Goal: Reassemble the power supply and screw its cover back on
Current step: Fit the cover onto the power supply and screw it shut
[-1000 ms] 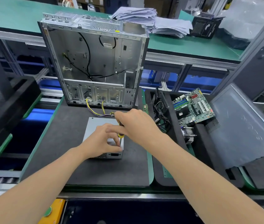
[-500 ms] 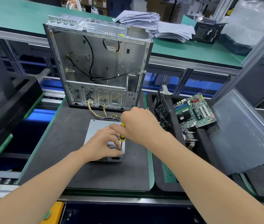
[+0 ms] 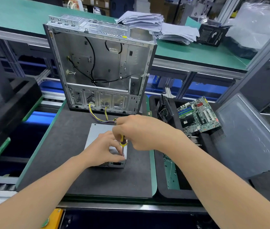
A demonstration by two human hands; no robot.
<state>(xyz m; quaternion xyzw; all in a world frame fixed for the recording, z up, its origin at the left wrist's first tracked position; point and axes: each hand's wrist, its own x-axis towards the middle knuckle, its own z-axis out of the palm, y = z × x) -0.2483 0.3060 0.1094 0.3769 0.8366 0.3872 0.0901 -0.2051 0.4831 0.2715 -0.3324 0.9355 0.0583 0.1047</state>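
yellow screwdriver (image 3: 122, 141) unmoved on power supply (image 3: 98, 129)

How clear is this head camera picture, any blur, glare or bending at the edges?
Head view: sharp in the middle, on the power supply and screwdriver; the wide lens bows the green bench; the plastic sheeting top right is glary and smeared; lighting even, shadows faint.

The grey metal power supply (image 3: 117, 164) lay flat in the middle of the dark mat (image 3: 64, 154), its plain cover (image 3: 98, 132) on top, socket side facing near, coloured wires (image 3: 98, 117) leaving its far edge, and a yellow-handled screwdriver (image 3: 122, 143) stood nearly upright at the cover's near right corner.
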